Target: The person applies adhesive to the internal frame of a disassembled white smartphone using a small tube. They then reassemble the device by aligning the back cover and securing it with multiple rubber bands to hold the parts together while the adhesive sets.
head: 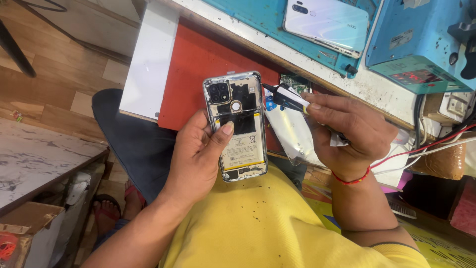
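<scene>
My left hand holds an opened smartphone with its back cover off, so the battery, camera block and black inner parts show. My thumb lies across the phone's middle. In my right hand is a small glue tube with a black nozzle. The nozzle tip points at the phone's upper right edge and is nearly touching it. A red thread band circles my right wrist.
A white phone back cover lies on the teal mat on the workbench. To the right stands a blue machine with a red display. A clear plastic pouch and red and white wires sit nearby. At the left is a marble-topped table.
</scene>
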